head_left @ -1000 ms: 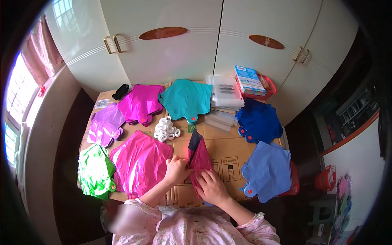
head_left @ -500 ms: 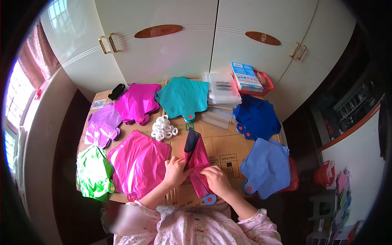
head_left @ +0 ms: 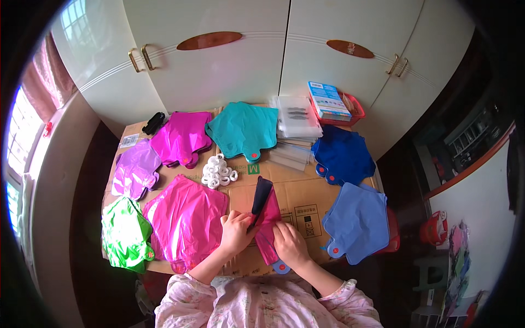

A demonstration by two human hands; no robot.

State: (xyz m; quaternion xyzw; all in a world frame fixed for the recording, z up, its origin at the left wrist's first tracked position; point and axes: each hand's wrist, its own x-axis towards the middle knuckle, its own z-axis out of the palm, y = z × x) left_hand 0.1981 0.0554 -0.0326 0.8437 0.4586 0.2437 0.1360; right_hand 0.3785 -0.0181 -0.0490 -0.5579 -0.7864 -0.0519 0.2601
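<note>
Between my hands, over the near middle of the cardboard, a folded, uninflated foil balloon stands in a narrow strip, shiny pink with a dark navy flap at its top. At its lower end a pale blue round tab pokes out. My left hand closes on its left edge, thumb and fingers pinching the dark fold. On the other side my right hand presses along the right edge with fingers bent over the pink layer. Both hands hide part of the folds. A flat pink foil stack lies left of my left hand.
Around the cardboard lie foil stacks in green, lilac, magenta, teal, dark blue and light blue. White rings, clear bags and a red basket holding a box sit farther back.
My right hand has slid slightly down and in along the pink strip, covering more of its lower part. The dark flap at the top has turned a little to the right.
</note>
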